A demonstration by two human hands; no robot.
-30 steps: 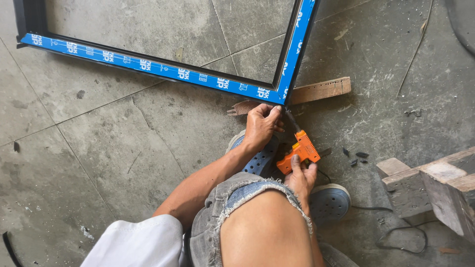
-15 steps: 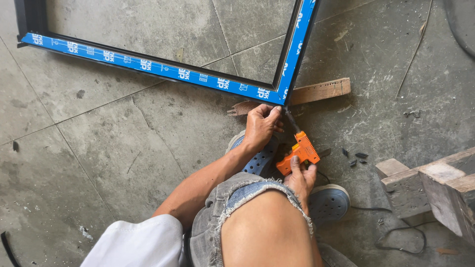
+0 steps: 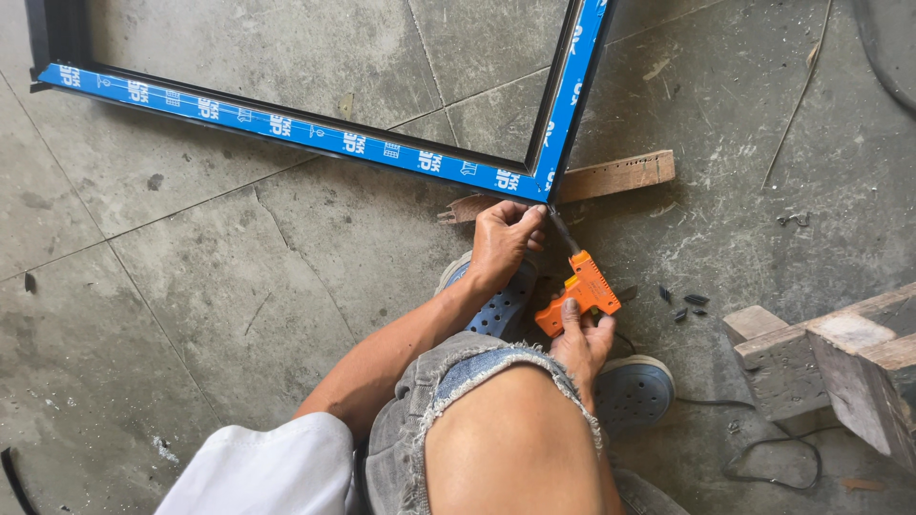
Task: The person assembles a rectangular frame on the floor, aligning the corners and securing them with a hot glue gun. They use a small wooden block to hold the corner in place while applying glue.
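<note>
A grey concrete floor [image 3: 239,286] carries a dark window frame [image 3: 315,132] faced with blue film, its corner lying near the person's knee. A wooden strip [image 3: 615,175] lies under that corner. At the right stands a rough wooden block [image 3: 840,353]. The left hand [image 3: 503,243] is curled, fingertips pinching at the frame corner. The right hand [image 3: 580,343] is closed around an orange power drill [image 3: 577,294], whose bit points up to the same corner. 2 perforated clogs [image 3: 630,391] sit beneath.
</note>
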